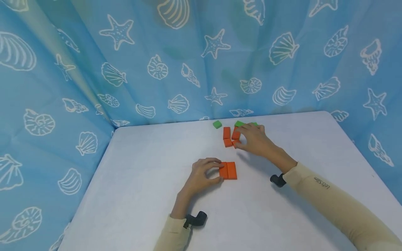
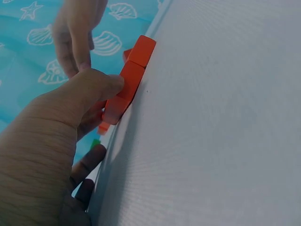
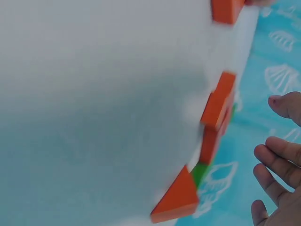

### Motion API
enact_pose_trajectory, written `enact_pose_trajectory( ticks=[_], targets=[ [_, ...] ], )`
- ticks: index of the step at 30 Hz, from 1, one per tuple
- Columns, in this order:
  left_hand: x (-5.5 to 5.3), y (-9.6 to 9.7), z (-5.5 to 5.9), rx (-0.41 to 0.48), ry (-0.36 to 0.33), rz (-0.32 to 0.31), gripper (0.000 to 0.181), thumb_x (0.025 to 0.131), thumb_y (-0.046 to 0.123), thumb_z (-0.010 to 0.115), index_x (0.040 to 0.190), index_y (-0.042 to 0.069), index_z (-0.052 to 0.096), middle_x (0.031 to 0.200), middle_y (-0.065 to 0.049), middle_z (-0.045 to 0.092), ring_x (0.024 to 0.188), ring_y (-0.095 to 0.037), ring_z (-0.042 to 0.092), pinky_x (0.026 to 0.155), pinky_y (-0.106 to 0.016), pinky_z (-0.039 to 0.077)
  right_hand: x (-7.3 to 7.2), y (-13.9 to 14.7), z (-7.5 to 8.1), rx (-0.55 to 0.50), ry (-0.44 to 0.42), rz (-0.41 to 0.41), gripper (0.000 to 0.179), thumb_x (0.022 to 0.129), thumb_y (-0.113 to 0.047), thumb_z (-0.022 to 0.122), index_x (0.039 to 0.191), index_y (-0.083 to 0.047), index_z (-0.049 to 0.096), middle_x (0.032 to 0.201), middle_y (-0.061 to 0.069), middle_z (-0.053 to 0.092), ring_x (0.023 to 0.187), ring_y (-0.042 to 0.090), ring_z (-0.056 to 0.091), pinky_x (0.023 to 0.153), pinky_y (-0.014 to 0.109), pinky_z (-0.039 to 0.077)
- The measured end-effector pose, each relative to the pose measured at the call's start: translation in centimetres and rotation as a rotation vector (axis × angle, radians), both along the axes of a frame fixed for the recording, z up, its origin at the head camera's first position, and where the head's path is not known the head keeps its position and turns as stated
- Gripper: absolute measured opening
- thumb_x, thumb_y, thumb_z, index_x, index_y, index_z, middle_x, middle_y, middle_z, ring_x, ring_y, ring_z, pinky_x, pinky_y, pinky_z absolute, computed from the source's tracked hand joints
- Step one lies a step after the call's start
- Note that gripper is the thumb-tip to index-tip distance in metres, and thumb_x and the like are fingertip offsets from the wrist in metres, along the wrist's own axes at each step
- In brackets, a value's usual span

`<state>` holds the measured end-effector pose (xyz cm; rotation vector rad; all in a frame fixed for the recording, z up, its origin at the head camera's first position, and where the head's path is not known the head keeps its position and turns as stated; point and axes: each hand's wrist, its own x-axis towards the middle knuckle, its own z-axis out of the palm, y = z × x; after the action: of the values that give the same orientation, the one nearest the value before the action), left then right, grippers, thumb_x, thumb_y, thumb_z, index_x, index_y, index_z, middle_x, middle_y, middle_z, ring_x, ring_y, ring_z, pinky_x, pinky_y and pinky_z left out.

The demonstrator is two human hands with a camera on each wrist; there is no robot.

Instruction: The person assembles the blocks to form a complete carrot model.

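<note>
Two orange rectangular blocks (image 1: 231, 170) lie side by side on the white table. My left hand (image 1: 201, 176) holds the left one between thumb and fingers; in the left wrist view the thumb presses against the orange block's side (image 2: 132, 80). Farther back, my right hand (image 1: 255, 139) hovers over a group of orange blocks (image 1: 226, 133), partly covering them. In the right wrist view its fingers (image 3: 277, 167) are spread, with nothing between them. An orange triangular block (image 3: 178, 197) and a stepped orange pair (image 3: 218, 103) show there too.
Near the table's back edge lie small green blocks (image 1: 217, 124), some half hidden behind the right hand. The white table (image 1: 150, 167) meets a blue shell-patterned curtain (image 1: 176, 69) behind and at the sides. Each wrist wears a black camera mount (image 1: 196, 219).
</note>
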<state>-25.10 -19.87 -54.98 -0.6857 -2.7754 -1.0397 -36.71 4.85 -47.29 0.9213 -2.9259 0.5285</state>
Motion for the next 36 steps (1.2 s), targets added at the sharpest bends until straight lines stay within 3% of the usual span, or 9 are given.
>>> enact_pose_trajectory(
  ticks=[6,11,26,36],
  targets=[
    [0.0,0.0,0.1,0.009,-0.007,-0.011,0.039,0.088,0.032,0.076,0.125,0.024,0.069,0.133,0.009,0.058,0.125,-0.016,0.046,0.108,-0.052,0.028,-3.4,0.0,-0.7,0.016,-0.052,-0.059,0.059,0.088,-0.034,0.075,0.137,-0.006,0.058,0.14,0.02,0.052,0.127,0.041,0.042,0.092,0.061,0.031],
    [0.1,0.1,-0.2,0.009,0.003,-0.021,0.039,0.088,0.033,0.075,0.126,0.025,0.068,0.134,0.01,0.058,0.125,-0.014,0.046,0.108,-0.051,0.029,-4.5,-0.2,-1.4,0.033,-0.082,-0.09,0.061,0.087,-0.036,0.077,0.136,-0.005,0.059,0.139,0.02,0.052,0.126,0.041,0.042,0.093,0.06,0.031],
    [0.1,-0.2,0.2,0.003,0.02,-0.013,0.037,0.087,0.031,0.076,0.123,0.024,0.069,0.133,0.009,0.058,0.124,-0.015,0.047,0.107,-0.05,0.03,-5.7,-1.2,-2.2,0.086,-0.122,-0.048,0.061,0.085,-0.03,0.079,0.137,-0.005,0.058,0.142,0.019,0.051,0.127,0.04,0.04,0.095,0.061,0.029],
    [0.1,-0.2,0.1,-0.008,0.008,-0.001,0.038,0.087,0.032,0.076,0.124,0.025,0.07,0.133,0.009,0.058,0.124,-0.015,0.046,0.107,-0.049,0.03,-5.6,-0.8,-2.8,0.103,-0.141,-0.115,0.069,0.083,-0.035,0.079,0.139,-0.002,0.055,0.146,0.022,0.046,0.129,0.042,0.036,0.097,0.062,0.027]
  ],
)
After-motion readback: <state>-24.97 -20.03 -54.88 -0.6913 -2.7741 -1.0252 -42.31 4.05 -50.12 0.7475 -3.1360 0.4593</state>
